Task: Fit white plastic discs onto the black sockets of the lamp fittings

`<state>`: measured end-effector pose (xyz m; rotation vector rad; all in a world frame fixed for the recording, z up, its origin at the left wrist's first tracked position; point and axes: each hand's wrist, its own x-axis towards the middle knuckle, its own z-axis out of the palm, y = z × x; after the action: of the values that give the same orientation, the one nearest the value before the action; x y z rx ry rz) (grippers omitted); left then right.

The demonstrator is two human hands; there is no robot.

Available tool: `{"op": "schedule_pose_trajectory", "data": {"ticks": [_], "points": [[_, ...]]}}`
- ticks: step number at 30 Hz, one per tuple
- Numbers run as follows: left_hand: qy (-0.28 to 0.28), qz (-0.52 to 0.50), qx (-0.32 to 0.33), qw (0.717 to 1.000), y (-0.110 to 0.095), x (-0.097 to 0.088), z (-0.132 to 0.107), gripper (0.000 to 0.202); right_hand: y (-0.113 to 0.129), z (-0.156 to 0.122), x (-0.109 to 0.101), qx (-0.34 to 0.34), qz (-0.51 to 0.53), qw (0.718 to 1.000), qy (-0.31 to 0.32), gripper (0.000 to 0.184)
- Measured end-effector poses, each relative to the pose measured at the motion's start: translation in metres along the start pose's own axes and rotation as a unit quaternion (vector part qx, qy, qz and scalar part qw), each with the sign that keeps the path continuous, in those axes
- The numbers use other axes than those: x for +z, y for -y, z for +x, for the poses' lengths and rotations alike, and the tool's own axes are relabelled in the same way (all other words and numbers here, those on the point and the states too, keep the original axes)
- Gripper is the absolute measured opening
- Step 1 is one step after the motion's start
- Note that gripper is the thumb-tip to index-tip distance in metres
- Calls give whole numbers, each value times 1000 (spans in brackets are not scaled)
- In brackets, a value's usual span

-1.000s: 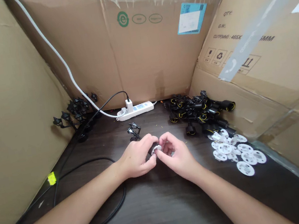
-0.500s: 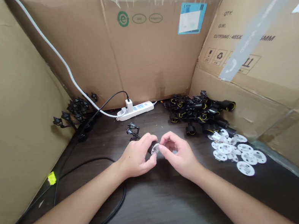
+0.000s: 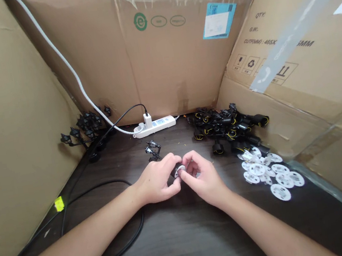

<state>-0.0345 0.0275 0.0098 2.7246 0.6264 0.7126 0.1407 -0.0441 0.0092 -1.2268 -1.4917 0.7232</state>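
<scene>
Two bare forearms reach in from the near edge over a dark wood-grain table (image 3: 178, 246), with a loop of black cable (image 3: 137, 235) lying partly under the left one and a yellow tag (image 3: 59, 203) farther left on the cable. Over the middle of the table the hands meet around one small piece. The left hand (image 3: 157, 181) is closed on a black round base (image 3: 175, 169), which sits at the fingertips between thumb and fingers, its end turned toward the right hand (image 3: 204, 179). A white disc (image 3: 181, 168) lies at that end, facing the person; the right thumb presses on its face while the right fingers curl behind. Whether the disc is fully seated cannot be told. Small black lantern heads (image 3: 152, 149) show just beyond the left knuckles; their join to the base is hidden. To the right, well apart from the grip, is a loose pile of white discs (image 3: 281, 192), and behind it a heap of black lamp posts (image 3: 223, 125) with yellow wires. More black lamps (image 3: 87, 125) stand at far left. Farthest back, a white power strip (image 3: 166, 122) rests before a cardboard wall (image 3: 174, 70).
</scene>
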Motion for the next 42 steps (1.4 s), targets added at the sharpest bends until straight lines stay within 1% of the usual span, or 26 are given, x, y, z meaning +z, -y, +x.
{"op": "schedule_pose_trajectory", "data": {"ticks": [9,14,17,23,26,29,35,39,42], "points": [[-12,-11,-18,1000,2,2,1,26,-1,-1,-1,3,7,1000,0,12],[-20,-14,-24,999,2,1,0,28,2,1,-3,-15,3,1000,-7,8],[-27,-12,-27,999,3,1,-1,28,2,0,-4,-18,4,1000,-14,9],[-53,-8,-25,998,2,1,0,27,-4,-2,-3,30,49,998,2,19],[-54,-4,-26,998,2,1,1,26,-7,-1,-2,52,78,995,23,23],[-51,-1,-28,998,2,2,1,26,-7,0,-1,60,83,994,32,25],[-40,-6,-24,999,3,3,1,26,0,2,-2,30,20,999,-3,20],[-44,-3,-20,999,4,4,0,26,1,1,-3,11,-6,1000,-9,18],[-44,-3,-22,999,3,3,0,27,1,-1,-5,-49,-71,996,-15,13]]}}
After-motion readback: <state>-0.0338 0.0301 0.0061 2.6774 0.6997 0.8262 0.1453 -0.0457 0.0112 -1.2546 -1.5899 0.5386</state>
